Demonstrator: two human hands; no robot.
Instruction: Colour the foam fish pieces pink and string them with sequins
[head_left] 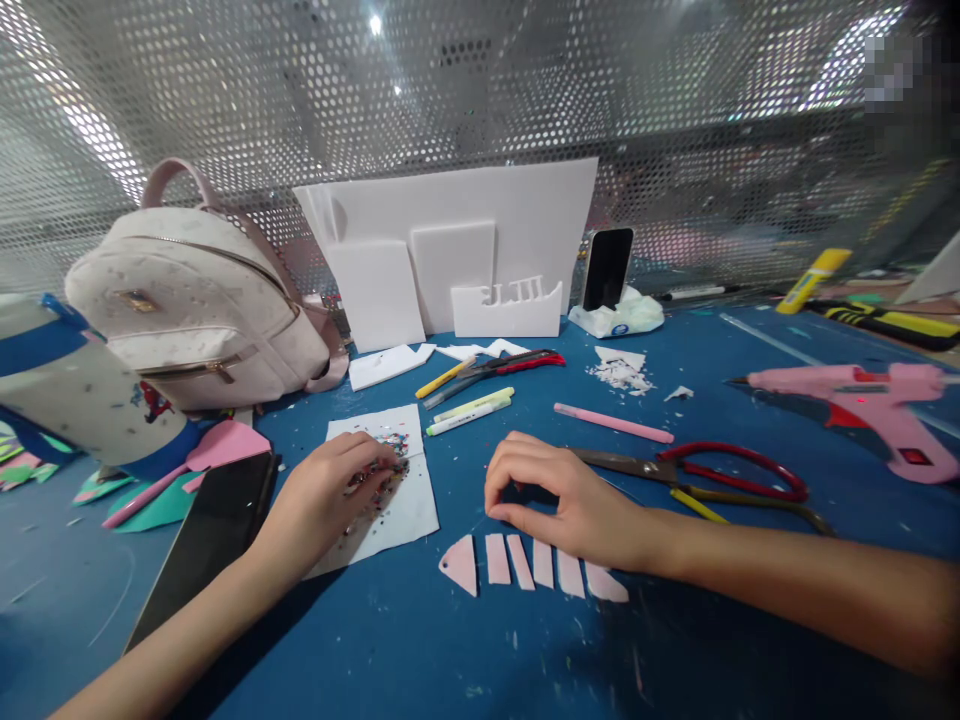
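My left hand [330,490] bends its fingers down into a scatter of small multicoloured bits, like beads or sequins [390,485], on a white paper sheet [416,505]. The fingertips are drawn together, and anything between them is too small to name. To the right, my right hand [551,495] curls with thumb and forefinger closed in a pinch. A faint thin line shows near those fingertips, but I cannot make out what they hold. Just below lies a row of pink foam pieces [497,560], cut like a fish, its rounded head [461,567] pierced by a small hole. My wrist partly covers the row.
Red-handled scissors [660,468] lie behind my right wrist, with a pink glue gun [862,390] further right. Markers [469,412], a pink pen [613,423] and cutters [495,370] lie ahead. White foam boards [525,200], a backpack [202,300] and a phone [607,268] stand behind.
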